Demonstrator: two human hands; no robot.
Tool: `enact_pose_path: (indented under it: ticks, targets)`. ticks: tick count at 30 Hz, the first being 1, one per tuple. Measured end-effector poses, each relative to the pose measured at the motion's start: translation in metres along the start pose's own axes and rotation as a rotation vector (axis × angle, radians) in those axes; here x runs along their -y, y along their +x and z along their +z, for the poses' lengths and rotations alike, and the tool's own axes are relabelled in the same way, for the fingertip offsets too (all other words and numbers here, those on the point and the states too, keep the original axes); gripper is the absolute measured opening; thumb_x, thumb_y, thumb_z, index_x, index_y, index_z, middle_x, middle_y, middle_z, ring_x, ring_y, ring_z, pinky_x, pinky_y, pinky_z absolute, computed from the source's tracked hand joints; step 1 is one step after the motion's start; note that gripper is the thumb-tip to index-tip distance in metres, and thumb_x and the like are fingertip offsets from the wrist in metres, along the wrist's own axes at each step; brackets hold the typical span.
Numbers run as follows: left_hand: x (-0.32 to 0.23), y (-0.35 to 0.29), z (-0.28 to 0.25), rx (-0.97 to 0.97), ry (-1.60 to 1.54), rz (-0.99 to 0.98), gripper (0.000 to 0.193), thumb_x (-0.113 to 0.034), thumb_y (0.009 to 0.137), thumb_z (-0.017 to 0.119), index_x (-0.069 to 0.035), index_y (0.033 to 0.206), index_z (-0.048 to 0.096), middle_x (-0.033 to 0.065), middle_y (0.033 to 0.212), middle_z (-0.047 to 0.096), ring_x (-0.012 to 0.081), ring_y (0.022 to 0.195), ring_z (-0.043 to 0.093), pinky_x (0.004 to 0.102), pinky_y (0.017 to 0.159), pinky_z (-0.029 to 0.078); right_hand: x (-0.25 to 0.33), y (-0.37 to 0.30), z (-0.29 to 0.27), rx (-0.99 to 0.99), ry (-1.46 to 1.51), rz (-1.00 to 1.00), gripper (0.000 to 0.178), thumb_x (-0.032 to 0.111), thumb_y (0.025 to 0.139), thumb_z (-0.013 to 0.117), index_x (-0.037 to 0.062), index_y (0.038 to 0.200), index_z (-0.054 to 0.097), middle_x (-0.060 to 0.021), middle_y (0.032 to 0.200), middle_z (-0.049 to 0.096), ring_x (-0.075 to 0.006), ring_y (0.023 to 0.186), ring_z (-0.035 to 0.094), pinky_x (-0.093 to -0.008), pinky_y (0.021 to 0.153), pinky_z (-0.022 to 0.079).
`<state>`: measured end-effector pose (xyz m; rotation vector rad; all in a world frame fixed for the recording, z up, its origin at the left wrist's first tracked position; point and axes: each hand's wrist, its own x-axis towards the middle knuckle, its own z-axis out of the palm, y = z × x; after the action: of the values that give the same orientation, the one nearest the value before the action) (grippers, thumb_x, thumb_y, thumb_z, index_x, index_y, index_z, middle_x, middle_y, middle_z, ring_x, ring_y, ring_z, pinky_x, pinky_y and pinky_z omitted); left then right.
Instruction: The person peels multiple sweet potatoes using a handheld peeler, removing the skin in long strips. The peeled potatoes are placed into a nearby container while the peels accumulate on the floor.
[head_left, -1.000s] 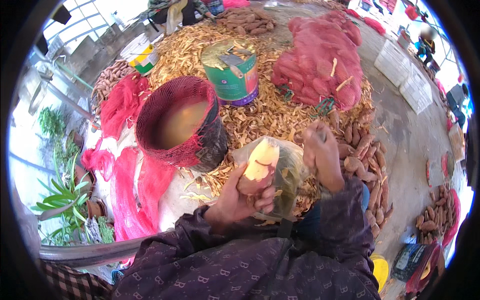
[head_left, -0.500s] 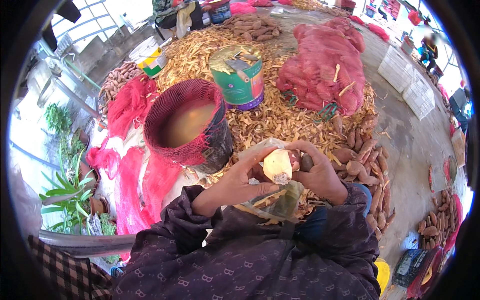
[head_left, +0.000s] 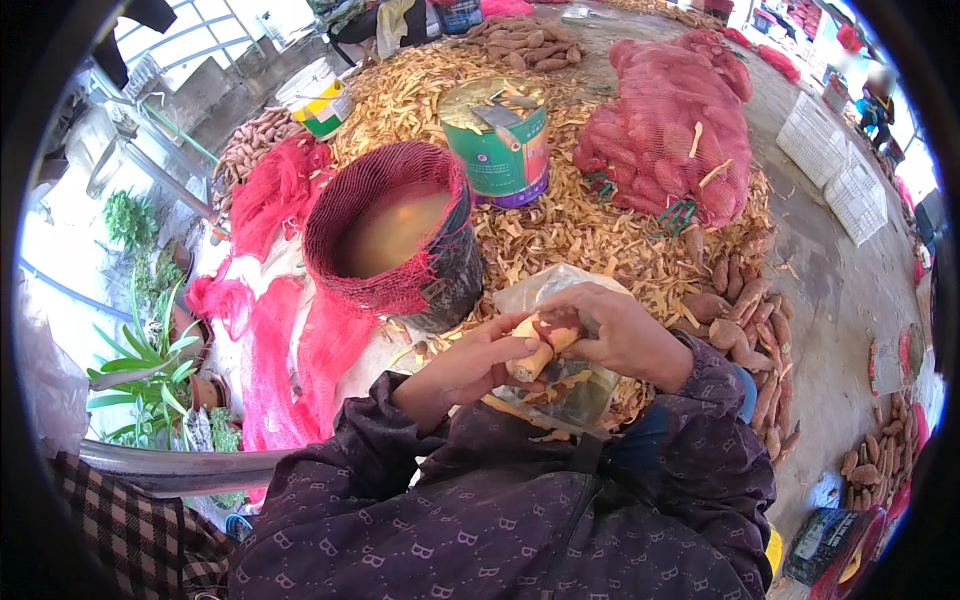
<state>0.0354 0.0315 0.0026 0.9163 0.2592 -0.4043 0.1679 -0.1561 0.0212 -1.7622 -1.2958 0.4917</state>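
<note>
In front of my chest, my left hand point(head_left: 468, 366) is closed round a partly peeled sweet potato point(head_left: 533, 354). Its near end is pale yellow and bare, while reddish skin remains toward the far end. My right hand point(head_left: 628, 336) curls over that far end, thumb and fingers bent against it. Whether those fingers also hold a tool is hidden. Below both hands, a clear plastic sheet point(head_left: 585, 398) lies over my lap, with peel strips on it.
Ahead on the left stands a black bucket point(head_left: 455, 285) lined with red netting, holding cloudy water. Behind it is a green tub point(head_left: 500, 160) with a flat blade on top. Peelings point(head_left: 530, 235) cover the floor. A red mesh sack point(head_left: 665, 130) and loose sweet potatoes point(head_left: 740, 330) lie right.
The sweet potato has tipped and turned, its pale end now toward my left thumb. My right hand has moved over its far end. The whole view has shifted slightly.
</note>
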Motion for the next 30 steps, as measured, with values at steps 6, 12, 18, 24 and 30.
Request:
enact_pose_path:
  ticks: [6, 12, 18, 24, 30]
  targets:
    - [0.008, -0.001, -0.016, -0.037, -0.272, -0.099, 0.039, -0.022, 0.095, 0.050, 0.000, 0.127, 0.046, 0.0143, 0.103, 0.063, 0.0250, 0.087, 0.065, 0.0354, 0.074, 0.056, -0.009, -0.011, -0.004, -0.451, 0.496, 0.431, 0.024, 0.015, 0.085, 0.068, 0.0072, 0.103, 0.054, -0.0056, 0.088, 0.059, -0.0119, 0.063, 0.056, -0.0248, 0.053, 0.044]
    - [0.006, 0.003, 0.003, -0.005, -0.290, -0.132, 0.040, -0.027, 0.092, 0.044, 0.000, 0.121, 0.051, 0.0137, 0.098, 0.064, 0.0233, 0.077, 0.061, 0.0328, 0.060, 0.048, -0.017, -0.006, 0.008, -1.038, 1.314, 0.165, 0.020, 0.020, 0.096, 0.055, 0.0116, 0.083, 0.043, 0.0013, 0.067, 0.045, -0.0070, 0.049, 0.040, -0.0223, 0.041, 0.034]
    - [0.022, 0.008, 0.004, 0.060, -0.428, -0.115, 0.036, -0.026, 0.089, 0.044, -0.003, 0.115, 0.053, 0.0082, 0.092, 0.061, 0.0206, 0.069, 0.055, 0.0298, 0.054, 0.037, -0.039, 0.019, 0.059, -1.171, 1.457, 0.250, 0.020, 0.025, 0.097, 0.053, 0.0122, 0.087, 0.041, 0.0006, 0.072, 0.043, -0.0078, 0.055, 0.041, -0.0272, 0.048, 0.039]
    - [0.017, 0.012, 0.012, 0.012, -0.329, -0.107, 0.033, -0.025, 0.088, 0.048, -0.006, 0.114, 0.053, 0.0061, 0.089, 0.058, 0.0181, 0.071, 0.051, 0.0309, 0.059, 0.039, -0.040, 0.028, 0.051, -1.199, 1.307, 0.286, 0.018, 0.022, 0.097, 0.052, 0.0101, 0.090, 0.039, -0.0001, 0.073, 0.042, -0.0085, 0.055, 0.042, -0.0274, 0.046, 0.041]
    - [0.024, 0.013, 0.010, 0.007, -0.379, -0.077, 0.035, -0.023, 0.084, 0.054, -0.007, 0.116, 0.050, 0.0050, 0.085, 0.054, 0.0158, 0.067, 0.047, 0.0288, 0.057, 0.036, -0.042, 0.036, 0.044, -1.197, 1.119, 0.254, 0.019, 0.022, 0.096, 0.053, 0.0088, 0.091, 0.041, 0.0001, 0.067, 0.043, -0.0073, 0.052, 0.042, -0.0254, 0.043, 0.040]
